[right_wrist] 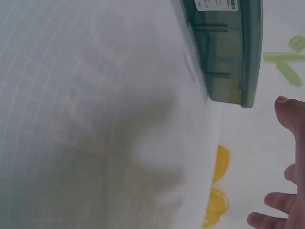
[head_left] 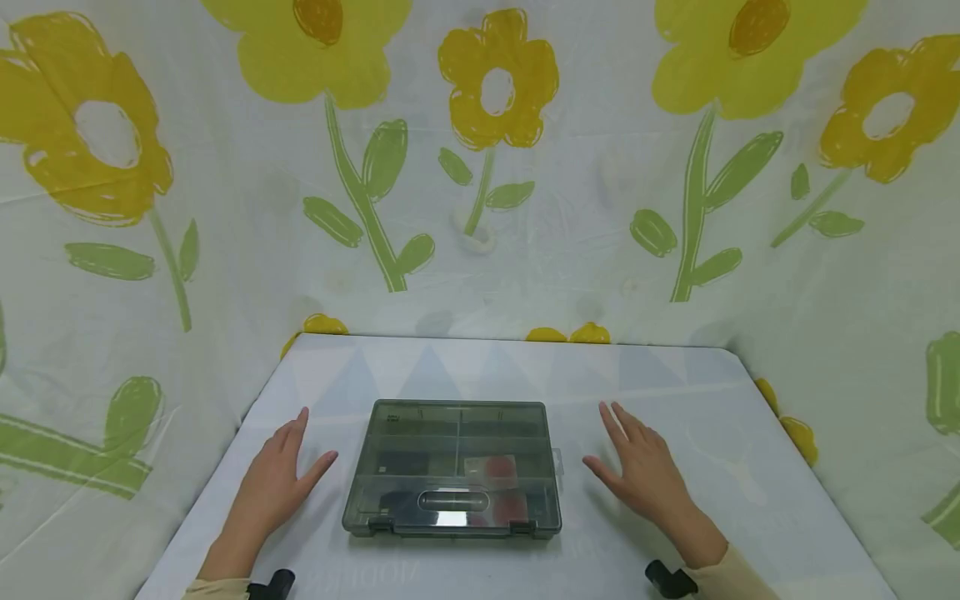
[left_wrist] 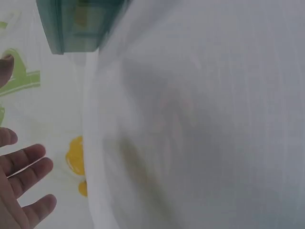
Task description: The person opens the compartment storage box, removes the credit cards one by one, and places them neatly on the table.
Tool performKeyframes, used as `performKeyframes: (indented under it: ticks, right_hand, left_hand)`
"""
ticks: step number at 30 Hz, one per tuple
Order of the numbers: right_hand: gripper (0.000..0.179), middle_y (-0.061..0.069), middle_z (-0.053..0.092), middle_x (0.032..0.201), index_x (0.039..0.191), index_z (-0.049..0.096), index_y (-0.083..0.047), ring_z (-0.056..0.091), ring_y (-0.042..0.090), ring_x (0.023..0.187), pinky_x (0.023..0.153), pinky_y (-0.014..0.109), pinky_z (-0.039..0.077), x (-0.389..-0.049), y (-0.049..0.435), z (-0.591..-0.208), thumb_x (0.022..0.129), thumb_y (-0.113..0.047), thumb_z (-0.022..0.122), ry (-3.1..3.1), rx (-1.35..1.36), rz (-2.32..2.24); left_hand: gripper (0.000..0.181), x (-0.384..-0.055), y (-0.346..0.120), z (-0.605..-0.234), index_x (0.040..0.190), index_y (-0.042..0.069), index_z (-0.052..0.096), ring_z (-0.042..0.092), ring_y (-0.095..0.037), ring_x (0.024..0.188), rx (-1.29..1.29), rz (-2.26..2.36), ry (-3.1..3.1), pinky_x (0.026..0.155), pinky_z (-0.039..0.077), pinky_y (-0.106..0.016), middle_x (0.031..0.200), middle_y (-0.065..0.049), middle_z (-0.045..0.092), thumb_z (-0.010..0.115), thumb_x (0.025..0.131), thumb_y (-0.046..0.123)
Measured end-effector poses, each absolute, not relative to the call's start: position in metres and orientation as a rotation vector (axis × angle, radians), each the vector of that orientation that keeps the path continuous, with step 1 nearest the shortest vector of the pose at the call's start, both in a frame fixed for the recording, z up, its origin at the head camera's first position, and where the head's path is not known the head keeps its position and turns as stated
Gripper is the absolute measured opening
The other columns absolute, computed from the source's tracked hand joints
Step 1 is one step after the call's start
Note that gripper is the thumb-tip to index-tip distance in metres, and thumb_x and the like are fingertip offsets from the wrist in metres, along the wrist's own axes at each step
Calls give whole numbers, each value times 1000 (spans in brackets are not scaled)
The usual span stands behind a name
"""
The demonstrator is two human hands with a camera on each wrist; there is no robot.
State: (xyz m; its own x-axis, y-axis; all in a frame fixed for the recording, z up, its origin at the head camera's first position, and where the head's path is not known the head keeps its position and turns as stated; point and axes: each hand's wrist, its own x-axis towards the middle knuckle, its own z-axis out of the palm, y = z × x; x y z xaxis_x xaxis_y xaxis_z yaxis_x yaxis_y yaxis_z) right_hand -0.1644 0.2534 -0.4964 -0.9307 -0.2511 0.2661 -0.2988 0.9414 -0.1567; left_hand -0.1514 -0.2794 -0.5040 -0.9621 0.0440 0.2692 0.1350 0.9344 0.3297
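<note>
Storage box flat on table, roughly centred between the hands, long side toward person. Left hand beside its left end, right hand beside its right end; neither touches it. Both grips apart: fingers extended, thumbs out toward box. Flower-print curtain round back and sides of table. Black wrist bands and beige sleeves at bottom edge. Clear tab sticks out at right end of box. Lid covers contents; two front latches sit over its near edge. Through lid: red round pieces toward the right, dark item toward the left, exact nature unclear.

Materials: box is see-through grey-green, looks like plastic, rectangular with slightly rounded corners, glossy, inside split by dividers; long oval handle recess near front. White label with barcode on side, right wrist view. Table covering white, pale blue triangles, faint grid weave close up. Curtain white, lightly creased, yellow flowers, green stems.
</note>
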Motion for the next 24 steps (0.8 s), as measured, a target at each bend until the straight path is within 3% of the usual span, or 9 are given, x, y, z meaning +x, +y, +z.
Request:
performKeyframes:
  ticks: [6,14,19,24]
  right_hand:
    - [86,18,45,153,159,35,-9,51,42,131,104,65,45,-161,245,-494,92,-51,71,-2832,429,340]
    - [68,11,66,123,144,57,-10,64,31,110,89,53,56,-158,234,-492,87,-37,82,-2747,544,432]
    - [61,3,69,111,137,64,-11,64,19,93,80,45,57,-156,228,-492,83,-31,86,-2730,578,473]
    - [57,-1,69,109,133,67,-14,64,16,90,78,41,56,-152,220,-494,82,-27,88,-2728,618,521]
  left_hand:
    - [75,-151,-270,-498,149,-6,40,54,-44,117,-54,-656,-2863,97,49,-66,125,-27,58,70,97,38]
    - [55,-150,-264,-501,137,-4,51,59,-32,108,-128,-828,-2807,93,57,-55,121,-17,60,73,97,27]
    - [45,-148,-260,-503,130,1,56,60,-25,104,-225,-949,-2762,90,59,-50,120,-12,62,75,95,22]
    - [43,-146,-255,-501,127,6,58,60,-20,103,-310,-1046,-2757,88,61,-43,118,-6,63,78,92,22]
